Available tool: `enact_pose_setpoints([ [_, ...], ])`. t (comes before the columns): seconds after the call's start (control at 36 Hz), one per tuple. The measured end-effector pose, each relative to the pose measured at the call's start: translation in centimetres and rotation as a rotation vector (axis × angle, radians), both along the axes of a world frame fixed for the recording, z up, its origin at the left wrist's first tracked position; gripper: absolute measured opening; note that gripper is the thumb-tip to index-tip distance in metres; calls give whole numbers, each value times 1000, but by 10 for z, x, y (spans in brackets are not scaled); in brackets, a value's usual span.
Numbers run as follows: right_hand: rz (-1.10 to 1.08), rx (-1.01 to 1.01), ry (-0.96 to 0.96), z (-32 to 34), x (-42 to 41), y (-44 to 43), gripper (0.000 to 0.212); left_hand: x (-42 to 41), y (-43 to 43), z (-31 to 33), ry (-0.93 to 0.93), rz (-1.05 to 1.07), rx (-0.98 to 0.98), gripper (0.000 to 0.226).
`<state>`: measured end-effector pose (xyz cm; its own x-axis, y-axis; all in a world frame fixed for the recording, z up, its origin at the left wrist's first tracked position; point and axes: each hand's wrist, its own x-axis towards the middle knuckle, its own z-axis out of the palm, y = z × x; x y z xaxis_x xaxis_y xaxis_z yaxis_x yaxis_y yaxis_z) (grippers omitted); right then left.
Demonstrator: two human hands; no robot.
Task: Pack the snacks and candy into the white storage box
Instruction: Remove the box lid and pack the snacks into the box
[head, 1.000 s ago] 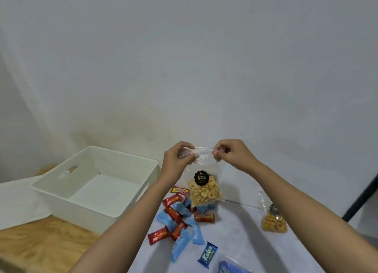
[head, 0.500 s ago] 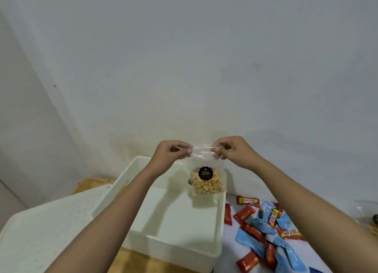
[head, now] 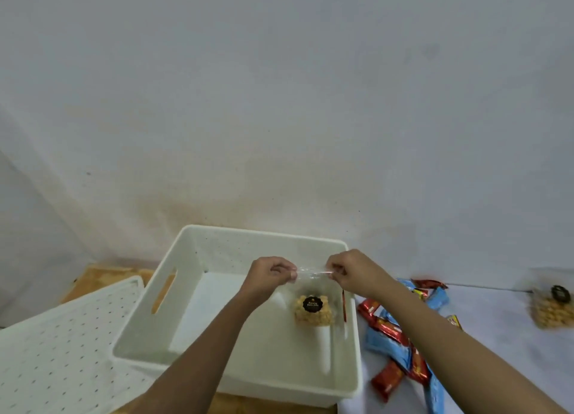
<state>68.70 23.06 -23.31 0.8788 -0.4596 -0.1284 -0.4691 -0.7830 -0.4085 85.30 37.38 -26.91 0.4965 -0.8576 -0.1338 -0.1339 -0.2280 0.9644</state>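
A clear bag of yellow-brown snacks with a round black label hangs inside the white storage box, near its right wall. My left hand pinches the bag's top left corner and my right hand pinches the top right corner, both over the box. The bag's bottom sits low in the box; whether it touches the floor I cannot tell. A pile of red and blue candy wrappers lies on the table right of the box. A second snack bag rests at the far right.
A white perforated lid lies left of the box on a wooden surface. A white wall rises close behind the box. The box has a slot handle in its left wall.
Both hands carried the snack bag leftward from above the candy pile to over the box, then lowered it inside. My view swung left and down with them.
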Motion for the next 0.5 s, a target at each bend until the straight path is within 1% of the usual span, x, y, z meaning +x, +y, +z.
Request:
enact_pose_setpoints([
  [0.06, 37, -146, 56, -7, 1, -1, 15, 1, -6, -8, 31, -4, -1, 11],
  [0.11, 72, -289, 67, -11, 6, -2, 17, 5, -12, -14, 41, 8, -5, 12],
  [0.17, 75, -373, 88, -13, 12, -5, 20, 8, -19, -18, 35, 22, -4, 14],
  [0.28, 0, -404, 123, -21, 19, -14, 18, 11, -35, -25, 4, 41, -19, 16],
  [0.36, -55, -409, 119, -27, 22, -18, 17, 13, -46, -31, -61, 40, -34, 20],
  [0.5, -112, -366, 94, -36, 30, -21, 20, 17, -56, -46, -164, 64, -32, 20],
])
